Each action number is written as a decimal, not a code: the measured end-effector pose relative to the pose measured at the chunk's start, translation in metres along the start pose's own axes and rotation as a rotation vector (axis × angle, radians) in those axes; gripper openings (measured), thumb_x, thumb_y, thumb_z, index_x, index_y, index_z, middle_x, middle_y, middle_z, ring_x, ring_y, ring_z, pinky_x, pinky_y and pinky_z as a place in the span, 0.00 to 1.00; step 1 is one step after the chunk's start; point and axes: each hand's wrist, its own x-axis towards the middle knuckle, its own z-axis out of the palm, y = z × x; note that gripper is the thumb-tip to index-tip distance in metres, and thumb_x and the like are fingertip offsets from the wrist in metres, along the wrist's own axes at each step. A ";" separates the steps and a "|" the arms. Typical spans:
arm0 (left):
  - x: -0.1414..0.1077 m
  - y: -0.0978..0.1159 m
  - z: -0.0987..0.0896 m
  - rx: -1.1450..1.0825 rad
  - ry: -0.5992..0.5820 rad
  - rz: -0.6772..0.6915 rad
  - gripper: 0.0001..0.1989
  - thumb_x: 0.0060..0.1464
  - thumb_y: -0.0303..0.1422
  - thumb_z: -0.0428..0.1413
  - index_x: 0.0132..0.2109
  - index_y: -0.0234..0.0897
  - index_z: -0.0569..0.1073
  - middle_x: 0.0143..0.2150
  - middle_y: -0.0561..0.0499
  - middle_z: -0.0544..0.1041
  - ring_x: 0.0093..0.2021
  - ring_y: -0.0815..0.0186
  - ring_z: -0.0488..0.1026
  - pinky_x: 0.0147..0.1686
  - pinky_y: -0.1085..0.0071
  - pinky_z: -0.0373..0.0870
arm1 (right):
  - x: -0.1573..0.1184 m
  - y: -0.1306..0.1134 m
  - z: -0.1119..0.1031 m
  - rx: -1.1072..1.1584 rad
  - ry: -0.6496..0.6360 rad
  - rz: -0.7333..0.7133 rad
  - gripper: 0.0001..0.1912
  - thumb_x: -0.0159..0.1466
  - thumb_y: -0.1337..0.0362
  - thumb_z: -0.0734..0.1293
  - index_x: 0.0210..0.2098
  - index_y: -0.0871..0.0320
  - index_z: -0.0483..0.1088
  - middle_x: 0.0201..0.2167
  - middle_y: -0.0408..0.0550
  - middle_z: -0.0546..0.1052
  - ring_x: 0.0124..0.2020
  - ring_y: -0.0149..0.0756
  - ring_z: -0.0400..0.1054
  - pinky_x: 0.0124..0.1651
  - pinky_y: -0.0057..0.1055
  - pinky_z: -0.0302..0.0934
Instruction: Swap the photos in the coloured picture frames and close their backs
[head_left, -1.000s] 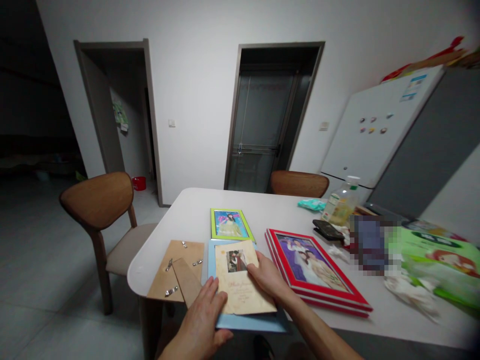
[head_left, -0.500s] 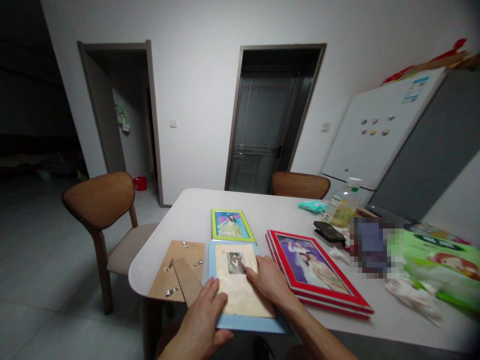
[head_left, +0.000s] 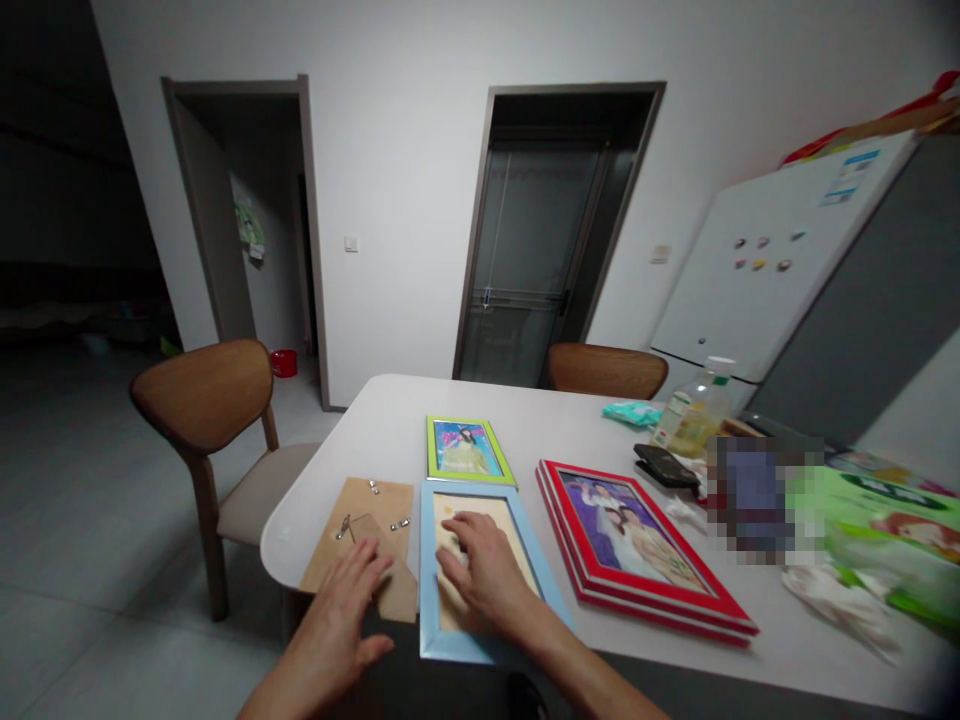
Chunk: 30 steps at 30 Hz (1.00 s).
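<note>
1) We find the left hand (head_left: 341,610) with fingers nearly straight and slightly apart, thumb out wide, gripping nothing we can see; its fingertips are over the brown backing board (head_left: 375,535), contact uncertain
2) We note the right hand (head_left: 484,575) half bent, thumb clear of the forefinger, over the cream sheet (head_left: 454,605); we see nothing pinched
3) We record the blue frame (head_left: 428,575) around that sheet, between the board and the red frames (head_left: 630,535)

The right hand (head_left: 487,572) is over the blue frame (head_left: 428,570), the left hand (head_left: 341,605) over brown backing (head_left: 394,503).
</note>
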 end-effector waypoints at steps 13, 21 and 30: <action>0.002 -0.047 -0.016 0.068 0.251 -0.068 0.21 0.37 0.28 0.57 0.44 0.38 0.69 0.48 0.44 0.70 0.50 0.56 0.65 0.49 0.60 0.62 | 0.017 -0.059 0.034 0.235 -0.173 -0.034 0.34 0.40 0.64 0.69 0.48 0.53 0.61 0.41 0.50 0.63 0.43 0.41 0.57 0.43 0.33 0.54; 0.013 0.039 -0.014 -0.019 0.116 0.085 0.23 0.39 0.27 0.59 0.46 0.36 0.67 0.51 0.42 0.67 0.53 0.57 0.61 0.51 0.60 0.60 | -0.023 0.002 -0.035 0.407 -0.204 0.031 0.31 0.40 0.67 0.69 0.46 0.55 0.64 0.42 0.48 0.62 0.45 0.38 0.57 0.49 0.33 0.53; 0.033 0.081 0.014 -0.059 -0.145 0.096 0.20 0.41 0.29 0.59 0.45 0.34 0.67 0.54 0.43 0.64 0.55 0.59 0.58 0.54 0.63 0.54 | -0.053 0.057 -0.044 0.342 -0.237 0.129 0.27 0.42 0.70 0.65 0.44 0.57 0.65 0.44 0.48 0.63 0.47 0.38 0.58 0.51 0.32 0.51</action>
